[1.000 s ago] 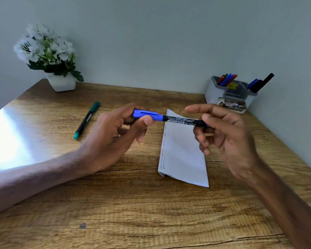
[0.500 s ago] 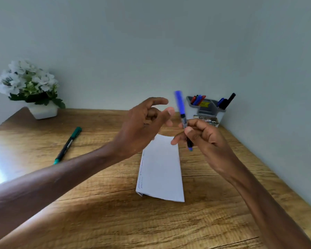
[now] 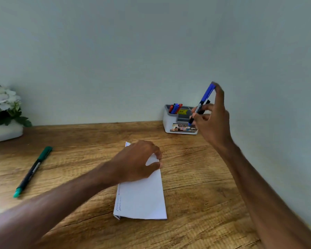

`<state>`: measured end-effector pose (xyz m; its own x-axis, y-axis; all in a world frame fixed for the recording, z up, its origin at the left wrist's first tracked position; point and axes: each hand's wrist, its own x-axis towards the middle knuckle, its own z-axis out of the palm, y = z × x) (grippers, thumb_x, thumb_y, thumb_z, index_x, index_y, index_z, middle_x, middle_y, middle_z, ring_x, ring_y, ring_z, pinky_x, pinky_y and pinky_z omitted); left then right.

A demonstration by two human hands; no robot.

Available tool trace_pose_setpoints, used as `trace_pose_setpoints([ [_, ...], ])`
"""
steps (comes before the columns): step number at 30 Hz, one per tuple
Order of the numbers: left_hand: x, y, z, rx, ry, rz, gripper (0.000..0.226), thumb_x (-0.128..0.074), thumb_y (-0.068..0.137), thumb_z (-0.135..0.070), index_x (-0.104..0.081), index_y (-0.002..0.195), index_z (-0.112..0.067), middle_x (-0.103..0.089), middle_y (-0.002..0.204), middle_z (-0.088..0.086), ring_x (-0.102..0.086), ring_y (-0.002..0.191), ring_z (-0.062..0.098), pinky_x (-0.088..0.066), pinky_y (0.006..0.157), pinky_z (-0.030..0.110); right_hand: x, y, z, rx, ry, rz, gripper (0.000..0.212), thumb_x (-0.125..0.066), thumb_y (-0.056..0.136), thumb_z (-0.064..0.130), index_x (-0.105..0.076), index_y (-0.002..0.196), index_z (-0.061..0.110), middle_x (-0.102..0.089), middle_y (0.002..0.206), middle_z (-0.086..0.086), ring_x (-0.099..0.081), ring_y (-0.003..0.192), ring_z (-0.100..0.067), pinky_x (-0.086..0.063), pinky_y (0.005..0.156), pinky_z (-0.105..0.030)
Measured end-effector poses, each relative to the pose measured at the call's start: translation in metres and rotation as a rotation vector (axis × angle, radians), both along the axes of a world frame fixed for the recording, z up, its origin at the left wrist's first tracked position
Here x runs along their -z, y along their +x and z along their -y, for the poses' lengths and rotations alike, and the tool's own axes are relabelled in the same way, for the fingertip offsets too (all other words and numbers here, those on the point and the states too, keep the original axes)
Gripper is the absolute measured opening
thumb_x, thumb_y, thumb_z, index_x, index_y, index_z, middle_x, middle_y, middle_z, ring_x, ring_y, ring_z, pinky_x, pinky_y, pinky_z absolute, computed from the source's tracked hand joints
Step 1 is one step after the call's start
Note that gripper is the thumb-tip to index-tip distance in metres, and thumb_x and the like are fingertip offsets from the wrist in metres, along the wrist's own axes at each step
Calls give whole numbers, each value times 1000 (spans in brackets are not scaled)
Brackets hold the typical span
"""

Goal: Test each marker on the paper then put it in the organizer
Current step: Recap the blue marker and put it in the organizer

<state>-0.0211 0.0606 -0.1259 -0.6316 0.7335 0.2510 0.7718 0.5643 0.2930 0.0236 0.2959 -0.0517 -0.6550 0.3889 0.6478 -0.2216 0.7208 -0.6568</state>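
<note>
Because the blue marker [image 3: 203, 101] is a light, stiff plastic stick with a smooth barrel, it needs little force, but it could swivel or slip if pinched at one spot only. The right hand [image 3: 212, 126] grips the lower, dark part of the barrel with curled fingers, and its forefinger reaches up to the capped blue end, so the marker is steadied at two places. It hangs tilted, cap up, just above and in front of the organizer [image 3: 169, 121] at the far right corner of the table [image 3: 196, 177].

Mid-barrel looks the best hold for lowering it into a compartment, as other markers already crowd the left one. The left hand [image 3: 136, 162] rests on the far end of the folded paper [image 3: 142, 198], fingers curled at its right edge and apparently pinching it; such thin paper would slide easily on wood. A green marker [image 3: 32, 171] lies near the left edge.
</note>
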Motion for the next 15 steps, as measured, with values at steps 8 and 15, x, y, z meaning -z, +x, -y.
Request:
trace_pose_setpoints([
  [8,-1,-10,3,53,-10,19,33,-62,95,-51,-65,125,-38,-58,135,-22,-48,125,1,-35,96,23,-33,-48,-31,61,103,-190,97,-76,85,-7,-23,159,26,-72,97,-8,-73,77,-8,-57,67,-10],
  [15,0,-14,6,103,11,18,32,-63,95,-49,-67,125,-37,-62,133,-22,-52,121,0,-45,99,27,-30,-69,-49,122,179,-271,63,-71,92,1,-44,145,24,-72,97,-6,-73,82,-12,-59,78,-16],
])
